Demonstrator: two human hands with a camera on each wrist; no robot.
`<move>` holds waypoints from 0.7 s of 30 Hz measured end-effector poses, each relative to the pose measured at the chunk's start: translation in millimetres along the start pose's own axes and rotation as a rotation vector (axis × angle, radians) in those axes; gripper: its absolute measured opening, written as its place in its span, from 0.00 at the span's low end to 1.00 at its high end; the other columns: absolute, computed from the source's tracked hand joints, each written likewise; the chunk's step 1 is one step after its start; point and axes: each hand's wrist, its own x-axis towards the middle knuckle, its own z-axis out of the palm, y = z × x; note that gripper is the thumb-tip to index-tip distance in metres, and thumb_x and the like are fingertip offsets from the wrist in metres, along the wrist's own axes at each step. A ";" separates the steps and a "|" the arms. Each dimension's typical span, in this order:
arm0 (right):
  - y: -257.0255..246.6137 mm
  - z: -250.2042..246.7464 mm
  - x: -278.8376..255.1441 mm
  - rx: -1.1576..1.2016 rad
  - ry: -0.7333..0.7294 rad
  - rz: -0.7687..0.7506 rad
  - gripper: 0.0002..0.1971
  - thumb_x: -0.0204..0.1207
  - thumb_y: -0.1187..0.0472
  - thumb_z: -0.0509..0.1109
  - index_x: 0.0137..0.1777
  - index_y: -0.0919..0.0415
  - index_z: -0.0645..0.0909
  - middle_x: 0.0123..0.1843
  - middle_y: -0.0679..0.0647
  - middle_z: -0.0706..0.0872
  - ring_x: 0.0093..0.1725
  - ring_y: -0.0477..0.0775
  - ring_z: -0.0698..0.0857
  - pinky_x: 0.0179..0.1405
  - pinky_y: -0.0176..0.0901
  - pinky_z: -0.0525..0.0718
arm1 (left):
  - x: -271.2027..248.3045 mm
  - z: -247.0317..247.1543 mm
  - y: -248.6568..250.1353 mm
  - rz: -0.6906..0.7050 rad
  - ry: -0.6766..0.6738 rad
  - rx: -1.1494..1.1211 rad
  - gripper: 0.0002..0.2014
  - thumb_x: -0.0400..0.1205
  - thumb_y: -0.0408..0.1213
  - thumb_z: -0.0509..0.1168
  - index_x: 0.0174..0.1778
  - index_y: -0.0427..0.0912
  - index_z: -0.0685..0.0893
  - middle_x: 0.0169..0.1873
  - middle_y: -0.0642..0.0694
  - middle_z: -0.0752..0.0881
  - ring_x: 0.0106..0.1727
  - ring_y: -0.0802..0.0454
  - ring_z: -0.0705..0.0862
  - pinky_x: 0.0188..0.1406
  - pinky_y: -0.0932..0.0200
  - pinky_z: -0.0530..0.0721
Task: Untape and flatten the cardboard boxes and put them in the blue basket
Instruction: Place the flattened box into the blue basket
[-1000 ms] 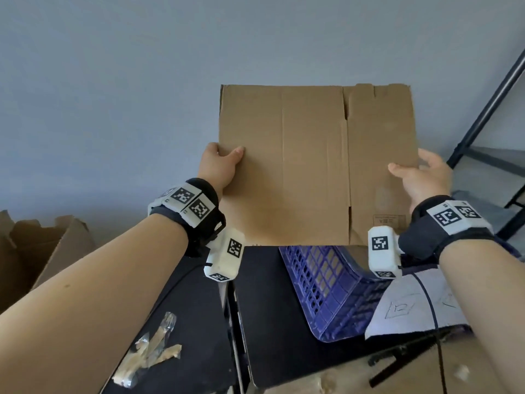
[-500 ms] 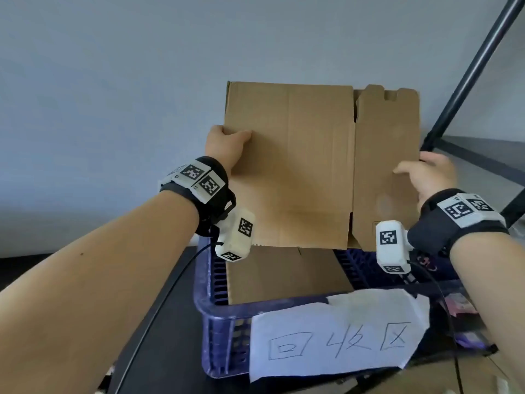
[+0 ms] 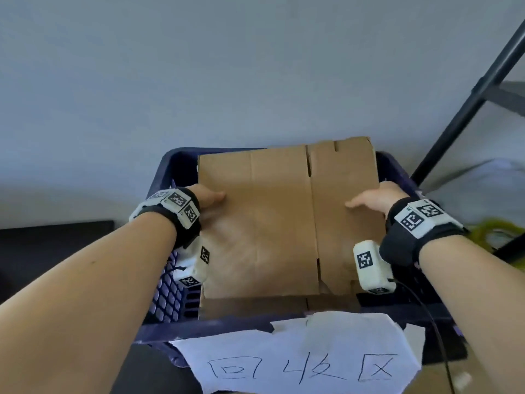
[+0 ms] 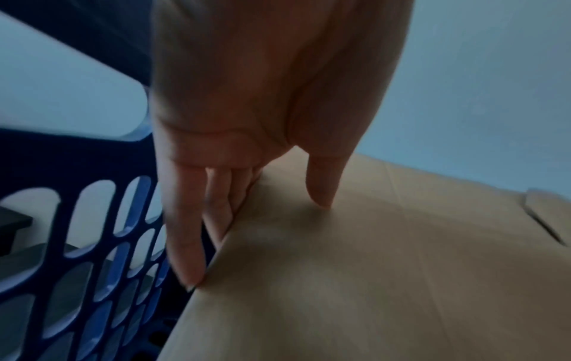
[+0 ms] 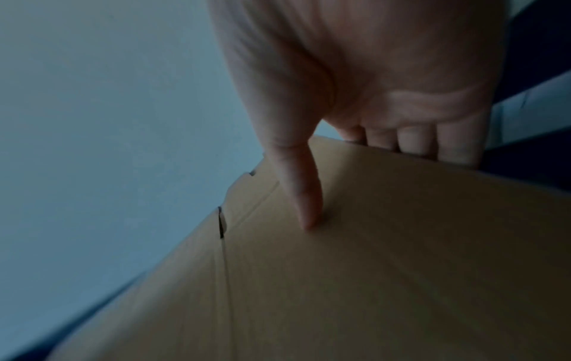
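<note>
A flattened brown cardboard box (image 3: 270, 220) lies tilted inside the blue basket (image 3: 167, 294), its far edge above the rim. My left hand (image 3: 208, 197) pinches its left edge, thumb on top and fingers underneath, as the left wrist view shows on the cardboard (image 4: 370, 268) beside the basket wall (image 4: 92, 244). My right hand (image 3: 372, 199) pinches the right edge the same way, thumb pressed on the cardboard (image 5: 370, 268). Another flat cardboard piece (image 3: 255, 307) lies beneath it in the basket.
A white paper sign (image 3: 306, 362) with handwritten characters hangs on the basket's near wall. A black shelf post (image 3: 468, 106) slants at the right, with a yellow coil (image 3: 494, 231) beside it. A grey wall stands behind, and a dark surface (image 3: 54, 245) is at left.
Both hands have lowered the flattened box from in front of the wall down into the basket. The view has dropped onto the basket, and the grips are unchanged.
</note>
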 end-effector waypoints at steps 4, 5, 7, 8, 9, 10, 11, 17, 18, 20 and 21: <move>18.1 22.4 21.4 -0.295 -0.139 0.111 0.42 0.66 0.53 0.81 0.76 0.69 0.66 0.72 0.64 0.76 0.69 0.64 0.77 0.66 0.50 0.77 | 27.3 19.5 -19.9 -0.122 -0.082 0.300 0.30 0.83 0.48 0.61 0.76 0.33 0.68 0.69 0.32 0.77 0.70 0.35 0.77 0.71 0.44 0.75; 20.2 28.3 26.4 -0.344 -0.177 0.124 0.41 0.66 0.53 0.81 0.75 0.69 0.67 0.72 0.64 0.76 0.68 0.64 0.78 0.66 0.50 0.78 | 31.7 23.9 -25.0 -0.157 -0.098 0.321 0.31 0.82 0.50 0.63 0.76 0.34 0.69 0.67 0.32 0.79 0.68 0.36 0.79 0.69 0.44 0.77; 22.5 40.3 35.9 -0.402 -0.215 0.114 0.41 0.67 0.54 0.81 0.75 0.69 0.67 0.72 0.63 0.76 0.69 0.62 0.78 0.66 0.49 0.77 | 43.6 31.0 -33.2 -0.198 -0.119 0.376 0.30 0.82 0.50 0.63 0.75 0.32 0.71 0.69 0.32 0.77 0.70 0.37 0.77 0.70 0.45 0.76; 23.1 46.3 41.2 -0.426 -0.235 0.120 0.41 0.67 0.54 0.81 0.75 0.70 0.67 0.72 0.63 0.76 0.70 0.62 0.77 0.67 0.49 0.77 | 45.5 33.6 -33.3 -0.223 -0.122 0.413 0.29 0.83 0.49 0.62 0.75 0.32 0.69 0.71 0.33 0.75 0.72 0.38 0.76 0.72 0.47 0.74; 24.8 52.4 46.7 -0.456 -0.257 0.125 0.41 0.68 0.53 0.80 0.76 0.69 0.66 0.73 0.62 0.75 0.71 0.61 0.77 0.69 0.49 0.76 | 49.6 35.4 -34.4 -0.258 -0.133 0.438 0.29 0.84 0.48 0.61 0.76 0.32 0.68 0.72 0.33 0.75 0.72 0.38 0.75 0.73 0.48 0.73; 25.7 57.5 49.9 -0.494 -0.288 0.140 0.42 0.69 0.51 0.79 0.77 0.69 0.64 0.75 0.61 0.74 0.73 0.61 0.75 0.70 0.49 0.75 | 54.6 38.1 -35.1 -0.281 -0.147 0.434 0.29 0.84 0.47 0.62 0.76 0.32 0.67 0.71 0.34 0.75 0.71 0.39 0.76 0.72 0.49 0.73; 26.9 62.7 54.7 -0.530 -0.314 0.156 0.42 0.71 0.50 0.77 0.78 0.69 0.63 0.76 0.61 0.72 0.74 0.60 0.73 0.72 0.49 0.73 | 58.8 40.7 -34.5 -0.282 -0.168 0.457 0.29 0.84 0.46 0.63 0.76 0.31 0.67 0.70 0.33 0.75 0.71 0.39 0.76 0.71 0.49 0.74; 34.2 83.0 68.4 -0.767 -0.417 0.168 0.41 0.74 0.43 0.71 0.80 0.66 0.61 0.78 0.60 0.71 0.75 0.58 0.73 0.72 0.46 0.73 | 83.1 53.0 -42.6 -0.173 -0.222 0.784 0.22 0.84 0.40 0.62 0.71 0.31 0.75 0.70 0.39 0.78 0.67 0.47 0.79 0.56 0.61 0.78; 34.5 86.5 69.6 -0.808 -0.414 0.151 0.41 0.71 0.42 0.74 0.78 0.63 0.66 0.74 0.59 0.75 0.71 0.58 0.77 0.68 0.47 0.77 | 84.2 55.2 -44.3 -0.158 -0.224 0.853 0.22 0.85 0.43 0.61 0.72 0.35 0.75 0.70 0.43 0.78 0.65 0.51 0.79 0.50 0.65 0.78; 32.2 95.1 71.7 -0.891 -0.389 0.080 0.41 0.65 0.39 0.78 0.73 0.61 0.72 0.67 0.56 0.81 0.64 0.57 0.82 0.62 0.48 0.82 | 88.9 57.5 -42.8 -0.136 -0.209 0.982 0.23 0.84 0.48 0.61 0.73 0.42 0.75 0.70 0.48 0.78 0.68 0.54 0.77 0.53 0.66 0.75; 30.2 100.6 72.5 -0.935 -0.386 0.022 0.41 0.64 0.38 0.78 0.72 0.61 0.72 0.66 0.56 0.81 0.62 0.56 0.83 0.59 0.47 0.83 | 91.2 58.6 -39.7 -0.110 -0.186 1.006 0.23 0.82 0.50 0.63 0.71 0.43 0.75 0.68 0.48 0.79 0.68 0.52 0.78 0.57 0.63 0.75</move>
